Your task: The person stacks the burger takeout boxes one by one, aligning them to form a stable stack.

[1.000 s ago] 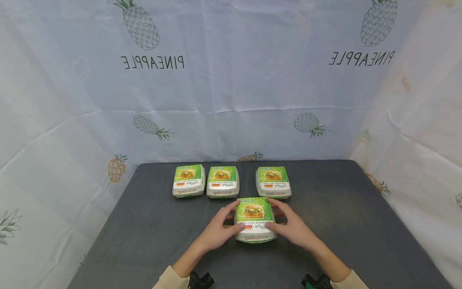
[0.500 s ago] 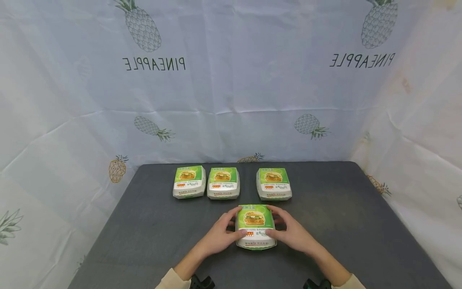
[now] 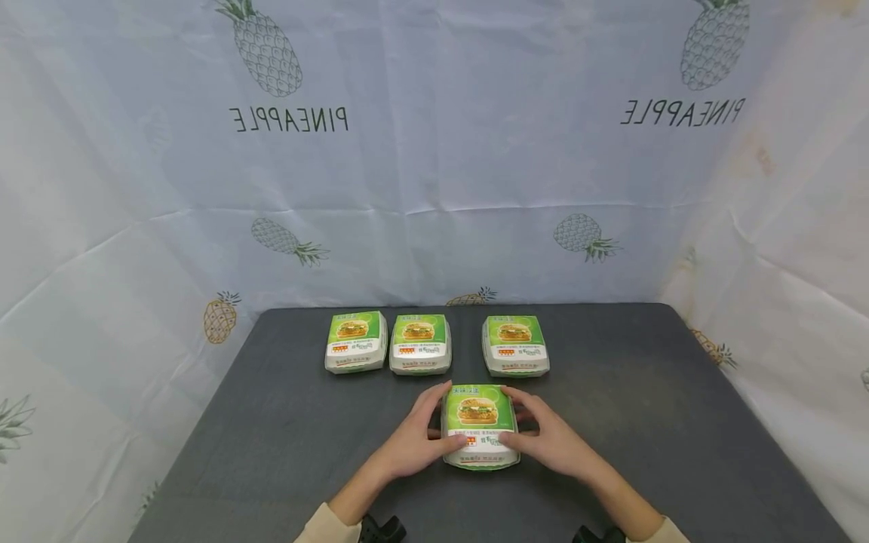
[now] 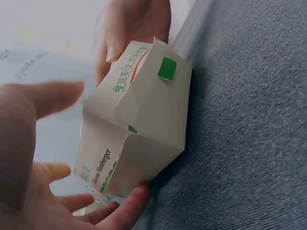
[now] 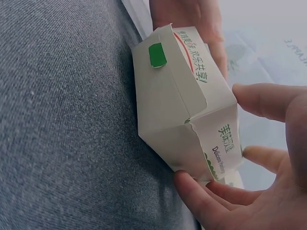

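A green-and-white hamburger box (image 3: pixel 479 422) sits on the dark table between both hands, a burger pictured on its lid. My left hand (image 3: pixel 416 441) is at its left side. In the left wrist view, its thumb and index finger stand slightly off the carton (image 4: pixel 156 105), while the little finger touches low on the side. On the right side my right hand (image 3: pixel 553 439) holds the box. Seen from the right wrist, the thumb touches the lid's corner and the fingers (image 5: pixel 192 189) rest along the side wall. A green tab shows on the carton's front face.
Three similar hamburger boxes stand in a row near the table's back edge: one at left (image 3: pixel 356 343), another close beside it (image 3: pixel 420 345), and one farther right (image 3: pixel 515 347). A pineapple-printed cloth (image 3: pixel 434 151) hangs behind the grey table (image 3: pixel 271 452).
The front box and both hands have come toward me, away from the back row, then stayed in place. Most recently, my left index finger has shifted slightly outward from the box's corner.
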A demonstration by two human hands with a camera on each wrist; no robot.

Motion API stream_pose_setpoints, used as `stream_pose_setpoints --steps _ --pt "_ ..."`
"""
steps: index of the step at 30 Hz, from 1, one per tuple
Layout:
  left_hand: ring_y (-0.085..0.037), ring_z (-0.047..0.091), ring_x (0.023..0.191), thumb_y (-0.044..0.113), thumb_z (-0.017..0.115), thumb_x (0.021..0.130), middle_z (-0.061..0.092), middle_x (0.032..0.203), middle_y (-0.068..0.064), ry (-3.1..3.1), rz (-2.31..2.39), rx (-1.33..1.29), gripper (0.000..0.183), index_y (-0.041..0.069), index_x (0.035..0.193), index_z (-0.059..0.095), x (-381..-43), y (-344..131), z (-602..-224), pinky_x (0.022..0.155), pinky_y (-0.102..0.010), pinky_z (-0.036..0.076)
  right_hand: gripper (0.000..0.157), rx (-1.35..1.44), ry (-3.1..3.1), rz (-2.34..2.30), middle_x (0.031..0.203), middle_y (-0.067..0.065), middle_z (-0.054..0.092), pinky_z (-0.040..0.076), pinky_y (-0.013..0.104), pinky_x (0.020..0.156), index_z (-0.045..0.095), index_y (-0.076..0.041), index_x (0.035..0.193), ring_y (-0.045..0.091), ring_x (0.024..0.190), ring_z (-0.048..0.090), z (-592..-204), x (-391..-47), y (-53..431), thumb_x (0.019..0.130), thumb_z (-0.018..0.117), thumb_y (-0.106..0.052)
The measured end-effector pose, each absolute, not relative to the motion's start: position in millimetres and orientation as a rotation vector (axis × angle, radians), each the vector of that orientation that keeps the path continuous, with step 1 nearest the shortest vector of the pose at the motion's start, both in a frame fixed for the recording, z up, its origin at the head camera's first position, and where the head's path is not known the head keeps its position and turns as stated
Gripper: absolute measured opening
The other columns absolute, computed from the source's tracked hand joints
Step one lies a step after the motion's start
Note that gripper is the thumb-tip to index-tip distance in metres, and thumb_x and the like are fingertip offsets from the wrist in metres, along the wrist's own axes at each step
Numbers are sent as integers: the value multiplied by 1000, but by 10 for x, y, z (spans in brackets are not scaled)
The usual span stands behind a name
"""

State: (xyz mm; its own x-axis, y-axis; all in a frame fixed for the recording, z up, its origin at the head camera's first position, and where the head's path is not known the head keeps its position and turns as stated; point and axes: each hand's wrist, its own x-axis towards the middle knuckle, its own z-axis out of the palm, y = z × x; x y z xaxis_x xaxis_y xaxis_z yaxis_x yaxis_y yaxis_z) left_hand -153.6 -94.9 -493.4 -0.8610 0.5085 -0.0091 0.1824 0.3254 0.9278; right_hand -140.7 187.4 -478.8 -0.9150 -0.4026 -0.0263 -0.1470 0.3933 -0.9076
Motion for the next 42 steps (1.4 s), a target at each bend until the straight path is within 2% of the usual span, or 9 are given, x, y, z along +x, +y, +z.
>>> stream_pose_setpoints --steps 3,7,11,17,24,30,36,42 --pt "-29 49 134 40 78 91 13 167 -11 2299 1521 638 99 14 164 17 -1565 -945 -4939 94 -33 54 75 -502 2407 -1535 149 22 40 55 29 86 36 -11 157 34 120 54 -4774 -1403 1887 96 74 -30" --pt "-27 42 139 40 83 85 9 168 -9 2275 1506 654 111 14 165 11 -1597 -957 -4957 98 -35 52 75 -508 2406 -1529 151 21 40 55 29 87 36 -11 158 34 121 54 -4745 -1395 1900 96 74 -30" --pt "-28 45 135 38 86 82 10 168 -11 2239 1507 663 116 13 165 9 -1619 -969 -4983 98 -35 51 75 -497 2440 -1493 151 20 40 54 36 91 37 -13 157 35 123 54 -4685 -1382 1928 96 74 -32" --pt "-27 52 127 38 86 82 15 166 -13 2230 1508 643 115 13 165 10 -1617 -963 -4989 97 -36 52 72 -450 2555 -1402 152 19 42 51 51 98 40 -14 156 39 128 52 -4544 -1395 2006 96 74 -36" --pt "-28 55 124 36 87 82 18 164 -14 2259 1509 627 114 13 165 11 -1609 -967 -4979 96 -38 52 71 -511 2675 -1312 149 21 46 47 57 102 41 -10 155 42 129 53 -4423 -1480 2092 98 70 -40" --pt "-26 50 129 35 87 83 17 165 -13 2248 1510 641 114 12 165 11 -1628 -952 -4986 97 -36 52 70 -525 2838 -1240 148 19 48 45 59 103 43 -9 154 43 129 53 -4317 -1573 2167 98 69 -41" --pt "-25 49 130 35 87 83 17 165 -12 2257 1506 634 113 12 165 12 -1625 -948 -4986 98 -36 51 71 -488 2972 -1176 154 22 40 42 63 103 43 -6 153 46 137 43 -4241 -1768 2230 98 69 -42" --pt "-26 47 132 35 87 83 18 164 -12 2257 1503 637 113 13 165 12 -1622 -955 -4982 99 -37 51 77 -460 3010 -1167 157 24 33 34 72 103 38 -5 156 49 143 31 -4252 -1979 2261 97 71 -42"
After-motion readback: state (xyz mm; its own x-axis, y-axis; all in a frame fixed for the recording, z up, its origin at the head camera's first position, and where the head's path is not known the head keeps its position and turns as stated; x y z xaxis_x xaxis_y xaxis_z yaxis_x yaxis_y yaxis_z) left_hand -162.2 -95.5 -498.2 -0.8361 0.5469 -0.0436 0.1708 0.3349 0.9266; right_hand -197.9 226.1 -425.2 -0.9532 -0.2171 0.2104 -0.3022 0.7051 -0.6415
